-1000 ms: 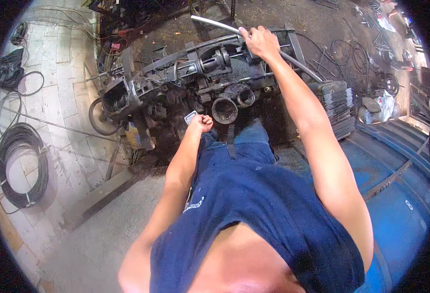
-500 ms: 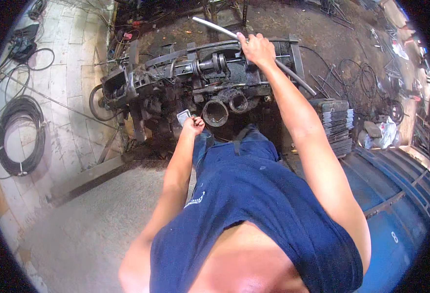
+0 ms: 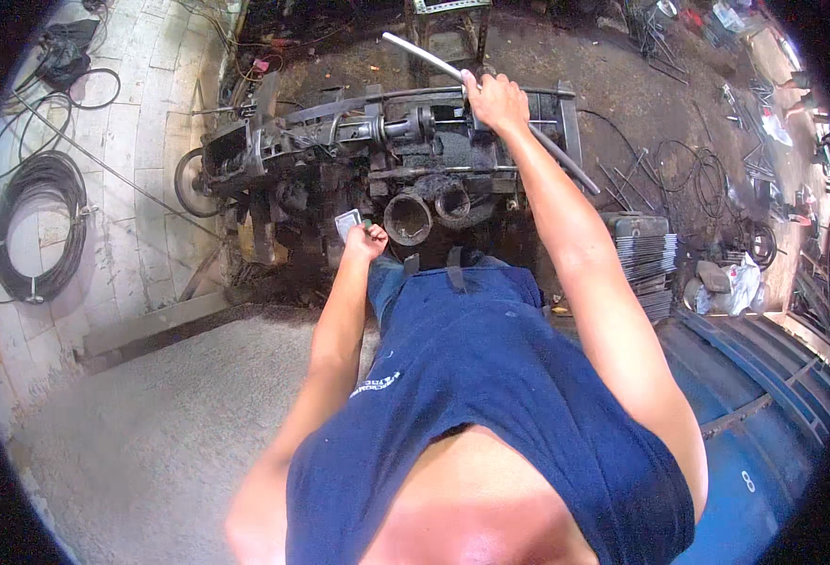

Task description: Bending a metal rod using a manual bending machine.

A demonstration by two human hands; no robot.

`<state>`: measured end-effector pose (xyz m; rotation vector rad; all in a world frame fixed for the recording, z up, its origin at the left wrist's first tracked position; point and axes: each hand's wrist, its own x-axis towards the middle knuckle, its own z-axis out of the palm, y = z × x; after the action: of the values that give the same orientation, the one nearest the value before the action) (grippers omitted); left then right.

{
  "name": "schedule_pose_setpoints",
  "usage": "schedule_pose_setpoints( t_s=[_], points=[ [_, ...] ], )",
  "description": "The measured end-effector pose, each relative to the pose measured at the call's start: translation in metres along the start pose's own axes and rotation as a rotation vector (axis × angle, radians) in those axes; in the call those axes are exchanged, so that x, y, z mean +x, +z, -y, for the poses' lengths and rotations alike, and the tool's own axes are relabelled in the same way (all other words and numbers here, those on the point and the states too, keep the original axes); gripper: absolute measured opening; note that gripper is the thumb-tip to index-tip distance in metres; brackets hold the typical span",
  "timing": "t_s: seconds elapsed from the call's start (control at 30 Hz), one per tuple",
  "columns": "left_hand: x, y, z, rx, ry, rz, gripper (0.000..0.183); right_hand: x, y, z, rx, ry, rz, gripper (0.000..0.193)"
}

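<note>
My right hand [image 3: 497, 102] is closed around a long grey metal pipe [image 3: 565, 164], which slants over the right end of a dark, greasy machine [image 3: 405, 132]. The pipe's far end points up and left, past the machine's back edge. Low at the machine's near side, my left hand [image 3: 366, 242] has its fingers curled beside a small pale-rimmed rectangular piece [image 3: 348, 223]. Whatever those fingers hold is too small to make out. Just right of this hand are two round, open-ended housings, the larger one [image 3: 408, 219] nearer me.
A coil of black cable [image 3: 38, 226] lies on the pale tiles at left. Stacked metal pieces [image 3: 643, 250] stand right of my body, next to a blue metal panel [image 3: 744, 443]. Loose rods [image 3: 655, 42] and wires lie on the dark floor beyond.
The whole view has shifted slightly, showing more of the floor at the far side. Both hands keep nearly the same places, the right still on the pipe.
</note>
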<state>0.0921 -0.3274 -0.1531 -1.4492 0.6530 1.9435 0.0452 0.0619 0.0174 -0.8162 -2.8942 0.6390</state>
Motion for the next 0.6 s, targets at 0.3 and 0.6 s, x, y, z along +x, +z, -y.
schedule_pose_setpoints(
  t_s=[0.3,0.6],
  points=[
    [-0.0094,0.0039,0.0069,-0.009,0.047,0.020,0.037,0.0004,-0.0054,0.0034,-0.037,-0.033,0.035,0.068],
    [-0.0049,0.0005,0.0078,0.001,0.081,0.021,0.036,-0.0001,-0.0003,0.0022,-0.013,-0.047,0.021,0.067]
  ],
)
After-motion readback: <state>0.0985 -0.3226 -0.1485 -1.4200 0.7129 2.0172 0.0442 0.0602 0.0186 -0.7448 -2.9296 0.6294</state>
